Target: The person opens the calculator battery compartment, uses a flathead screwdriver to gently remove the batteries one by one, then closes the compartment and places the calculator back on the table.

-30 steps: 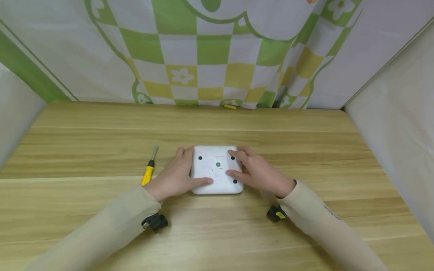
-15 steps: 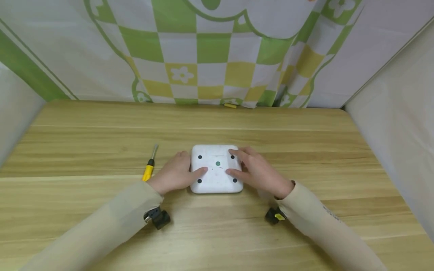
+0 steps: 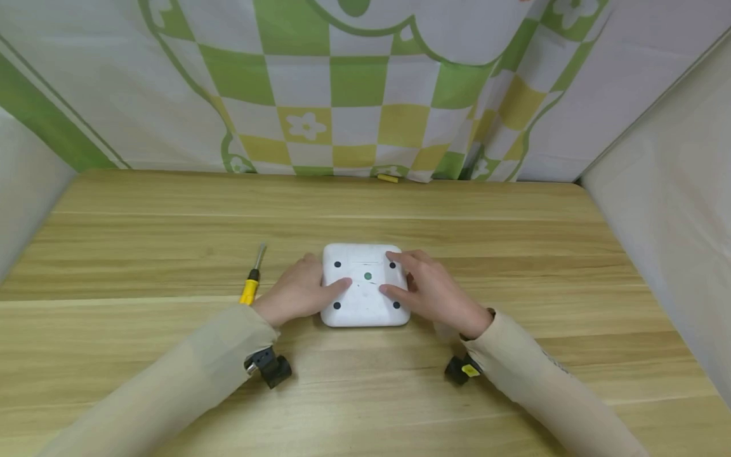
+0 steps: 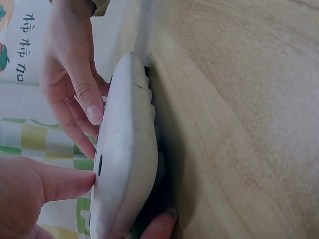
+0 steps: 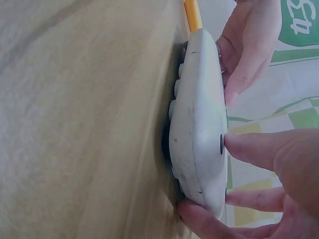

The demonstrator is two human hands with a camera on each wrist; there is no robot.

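Note:
A white, rounded-square push-button device (image 3: 365, 314) lies face down on the wooden table, its back showing black round feet and a green dot. Rows of keys along its underside appear in both wrist views. My left hand (image 3: 297, 289) grips the left edge, thumb on the back; a fingertip (image 4: 162, 226) reaches beneath the edge in the left wrist view. On the opposite edge my right hand (image 3: 436, 289) holds the device, with thumb and a finger on the back and another finger (image 5: 199, 219) at the lower edge. Some fingers are hidden.
Left of the device lies a yellow-and-black screwdriver (image 3: 250, 289), its shaft pointing away. A small yellow piece (image 3: 388, 179) sits at the table's back edge, below a green-and-yellow checkered curtain (image 3: 358, 82). Pale side walls (image 3: 674, 139) flank the table.
My left thumb has moved up the device's back, uncovering the lower left foot, and the left fingers have shifted down from the far left corner. My right hand and the device stay nearly still.

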